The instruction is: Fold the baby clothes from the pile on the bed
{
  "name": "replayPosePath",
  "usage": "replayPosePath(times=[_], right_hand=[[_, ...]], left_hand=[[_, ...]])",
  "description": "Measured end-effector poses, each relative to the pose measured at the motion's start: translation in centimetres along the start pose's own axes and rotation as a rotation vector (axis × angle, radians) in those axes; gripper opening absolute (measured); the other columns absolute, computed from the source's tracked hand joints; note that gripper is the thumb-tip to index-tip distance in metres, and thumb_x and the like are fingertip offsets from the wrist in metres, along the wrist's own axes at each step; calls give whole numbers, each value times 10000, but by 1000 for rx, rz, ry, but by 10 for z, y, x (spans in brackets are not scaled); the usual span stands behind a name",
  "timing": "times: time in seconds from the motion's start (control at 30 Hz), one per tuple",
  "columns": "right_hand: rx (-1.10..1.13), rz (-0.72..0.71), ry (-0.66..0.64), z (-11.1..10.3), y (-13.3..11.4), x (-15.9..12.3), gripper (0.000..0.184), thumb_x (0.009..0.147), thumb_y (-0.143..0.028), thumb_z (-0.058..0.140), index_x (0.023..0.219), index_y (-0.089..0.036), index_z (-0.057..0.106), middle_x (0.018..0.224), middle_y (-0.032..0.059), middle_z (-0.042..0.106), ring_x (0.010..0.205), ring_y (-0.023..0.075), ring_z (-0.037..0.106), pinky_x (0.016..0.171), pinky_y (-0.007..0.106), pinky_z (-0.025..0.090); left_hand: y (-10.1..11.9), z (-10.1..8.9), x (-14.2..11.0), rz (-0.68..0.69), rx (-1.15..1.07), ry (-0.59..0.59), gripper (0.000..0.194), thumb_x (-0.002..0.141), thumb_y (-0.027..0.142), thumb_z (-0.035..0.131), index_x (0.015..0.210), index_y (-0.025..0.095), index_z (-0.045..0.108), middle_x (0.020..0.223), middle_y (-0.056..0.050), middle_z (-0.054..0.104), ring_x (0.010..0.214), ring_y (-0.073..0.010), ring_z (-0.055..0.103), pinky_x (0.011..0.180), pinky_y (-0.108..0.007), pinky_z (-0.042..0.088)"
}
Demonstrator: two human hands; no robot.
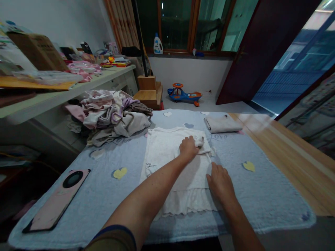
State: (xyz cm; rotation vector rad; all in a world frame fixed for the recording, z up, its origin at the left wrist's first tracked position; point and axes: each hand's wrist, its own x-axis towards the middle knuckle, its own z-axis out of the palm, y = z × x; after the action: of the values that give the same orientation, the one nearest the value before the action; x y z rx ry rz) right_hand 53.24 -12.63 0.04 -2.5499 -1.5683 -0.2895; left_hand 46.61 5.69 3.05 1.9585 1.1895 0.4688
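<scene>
Over on the left, a phone (56,200) in a pink case lies on the blanket (248,202), and just past it sits a heap of clothes (110,116), too tangled for me to pick out single pieces. Now my left hand (188,147) is down on a bunched sleeve (199,141) of the white top (191,184); from here I can't tell whether the fingers are pinching it or only pressing. The top lies flat mid-blanket, its frilled hem toward me. It looks light and soft, so I'd expect it to slide and crumple easily; the shoulder edge looks like a safer place to take hold than that delicate frill. My right hand (221,183) rests open and flat on the top's right side, apart from the left. Far right, a folded white garment (222,123) lies on the blanket. My left forearm hides part of the top.
</scene>
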Motion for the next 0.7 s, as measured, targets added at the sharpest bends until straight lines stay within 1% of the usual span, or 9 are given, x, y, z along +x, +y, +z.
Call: replayPosePath(times=[0.07,0.1,0.17,0.27,0.33,0.37,0.5,0.6,0.7], right_hand=[[38,22,-7,2,-1,-2,388,817,-211,582,1194,-118,566,974,176,674,915,313,624,779,378,444],[73,38,-13,3,0,-3,404,826,-221,576,1217,-121,552,981,171,679,930,308,631,791,374,446],[160,65,-40,4,4,-5,406,838,-238,563,1232,-146,539,1008,152,690,946,286,646,806,357,452],[279,60,-140,4,12,-10,309,833,-241,544,1135,-181,575,1029,127,702,939,259,661,804,332,462],[315,49,-194,1,16,-14,266,820,-227,538,1079,-193,592,1029,119,704,954,257,662,811,325,465],[323,48,-207,-1,18,-16,265,817,-221,534,1074,-194,594,1031,118,702,962,258,661,815,325,466],[343,34,-205,-16,12,-24,288,826,-201,498,1100,-197,585,1027,110,682,938,250,658,820,328,470],[393,-8,-223,-31,-4,-29,333,821,-162,473,1135,-195,580,1078,108,660,958,227,648,850,311,466],[467,-66,-306,-40,-25,-33,386,816,-116,449,1176,-173,577,1146,113,632,1024,209,627,894,287,453]], left_hand=[[-1,-1,6,-85,-171,40,243,780,213,665,1012,174,601,1213,-180,610,1252,-336,491,1030,-433,375],[-2,-3,10,-112,-240,51,158,791,192,641,945,174,611,1157,-170,638,1223,-327,518,1012,-425,394],[-4,-8,17,-139,-345,65,89,799,176,619,887,172,615,1047,-140,674,1123,-298,587,936,-392,456],[-8,-17,25,-193,-559,82,104,806,170,598,907,151,618,905,-92,688,878,-221,664,762,-324,526],[-11,-25,27,-224,-709,98,151,794,164,605,942,139,616,861,-69,685,751,-173,659,690,-296,535],[-13,-30,28,-232,-779,108,175,776,157,620,951,137,615,856,-63,685,721,-158,653,678,-291,538],[-24,-55,24,-231,-1014,159,236,691,122,668,918,150,612,865,-46,687,716,-138,646,696,-294,544],[-35,-75,17,-217,-1131,214,249,639,93,655,873,161,602,862,-30,681,721,-137,644,699,-295,542],[-50,-93,8,-215,-1193,297,256,605,77,628,842,168,594,837,-11,669,699,-126,630,671,-267,527]])
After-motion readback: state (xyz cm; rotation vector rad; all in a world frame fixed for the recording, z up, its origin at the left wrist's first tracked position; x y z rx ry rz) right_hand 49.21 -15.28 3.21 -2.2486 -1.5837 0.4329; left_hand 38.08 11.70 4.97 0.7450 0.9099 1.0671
